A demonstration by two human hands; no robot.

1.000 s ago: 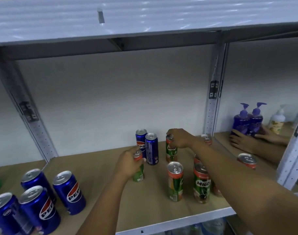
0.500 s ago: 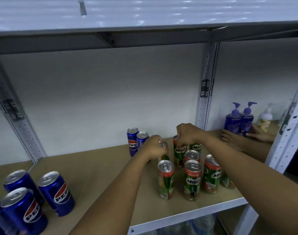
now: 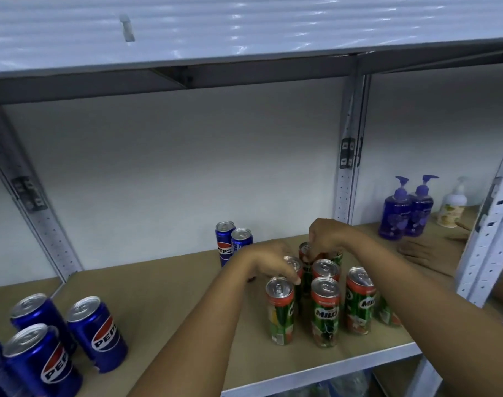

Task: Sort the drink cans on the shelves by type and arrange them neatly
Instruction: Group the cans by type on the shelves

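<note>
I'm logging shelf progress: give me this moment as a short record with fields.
left hand: left hand grips the top of a Milo can
right hand: right hand grips the top of a rear Milo can
Milo group: upright, clustered at the shelf front right
slim Pepsi cans: two upright at the back
short Pepsi cans: grouped at left
neighbouring bay: soap pump bottles

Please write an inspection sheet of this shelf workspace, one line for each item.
Surface: wooden shelf board, metal frame.
Job's things: Milo cans clustered right of centre; two slim Pepsi cans upright at the back; Pepsi cans grouped at left.
Clutter: two purple pump bottles and a white pump bottle on the next bay.
Grips: left hand and right hand each hold a rear Milo can's top.
Cables: nothing seen.
Surroundings: white wall, another person's hand at right.
</note>
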